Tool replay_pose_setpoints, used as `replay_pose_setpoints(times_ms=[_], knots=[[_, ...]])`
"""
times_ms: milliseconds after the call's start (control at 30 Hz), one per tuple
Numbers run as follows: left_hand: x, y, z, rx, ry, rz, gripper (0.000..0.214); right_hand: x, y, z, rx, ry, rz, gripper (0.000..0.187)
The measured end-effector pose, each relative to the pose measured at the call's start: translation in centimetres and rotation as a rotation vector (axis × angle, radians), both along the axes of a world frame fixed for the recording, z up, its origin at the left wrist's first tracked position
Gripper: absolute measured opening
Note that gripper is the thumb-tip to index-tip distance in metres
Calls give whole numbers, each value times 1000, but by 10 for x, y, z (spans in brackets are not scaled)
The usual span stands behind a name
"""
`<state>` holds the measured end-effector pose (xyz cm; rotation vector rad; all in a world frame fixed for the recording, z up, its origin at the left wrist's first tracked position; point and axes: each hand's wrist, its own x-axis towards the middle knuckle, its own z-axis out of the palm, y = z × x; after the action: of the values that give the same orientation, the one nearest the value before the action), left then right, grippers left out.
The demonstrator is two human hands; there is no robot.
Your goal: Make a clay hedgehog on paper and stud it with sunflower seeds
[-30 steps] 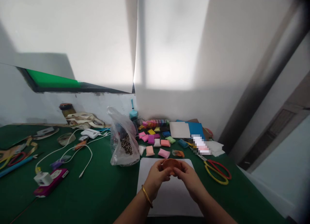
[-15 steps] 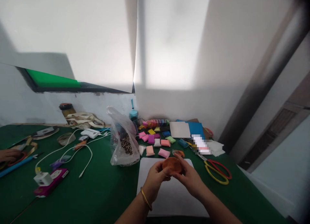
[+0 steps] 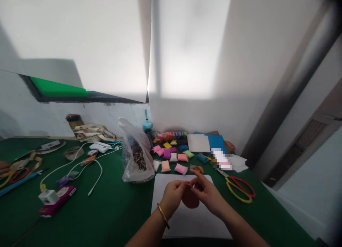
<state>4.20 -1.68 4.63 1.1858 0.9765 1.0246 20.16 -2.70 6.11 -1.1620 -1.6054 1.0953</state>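
A thin, round brown-orange disc of what looks like modelling clay (image 3: 190, 199) hangs tilted below my fingers, over a stack of white paper (image 3: 184, 224). My left hand (image 3: 173, 197), with a gold bangle at the wrist, pinches the disc's upper left edge. At its upper right edge my right hand (image 3: 206, 191) has thumb and fingers closed on the rim, the index finger raised. Part of the disc's top edge is hidden behind my fingers. Small coloured packets (image 3: 181, 169) lie just beyond the paper.
Red-and-yellow-handled scissors (image 3: 240, 190) lie right of the paper. To the left stand a clear plastic bag (image 3: 133, 158) with small brown pieces, white cables (image 3: 100, 172) and a magenta power strip (image 3: 60, 200). Another person's hand (image 3: 4, 168) is at the far left edge, near a second pair of scissors.
The disc has swung from facing up between my hands to hanging lower beneath my fingers. My fingers have shifted to its top edge. The other person's hand has moved left.
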Motion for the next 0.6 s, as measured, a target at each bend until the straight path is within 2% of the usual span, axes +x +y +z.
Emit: replay_pose_setpoints(times_ms=[100,200,267,333,467,600], knots=[[4,0,-3,-40,-6,109,50,-3,-1,-8,15,9,-121,42],[6,-4,-2,-134,-149,85,53,-5,-1,-16,-10,50,-171,33],[8,-7,-2,-144,-194,89,51,-6,-1,-18,-30,76,-161,31],[9,-8,-3,-145,-198,147,46,-9,-3,-19,-39,95,-153,34],[11,-9,-5,-200,-231,193,42,-12,-10,-19,-21,177,-146,47],[8,-7,-4,-232,-181,161,43,-12,-19,-19,-93,269,18,57]])
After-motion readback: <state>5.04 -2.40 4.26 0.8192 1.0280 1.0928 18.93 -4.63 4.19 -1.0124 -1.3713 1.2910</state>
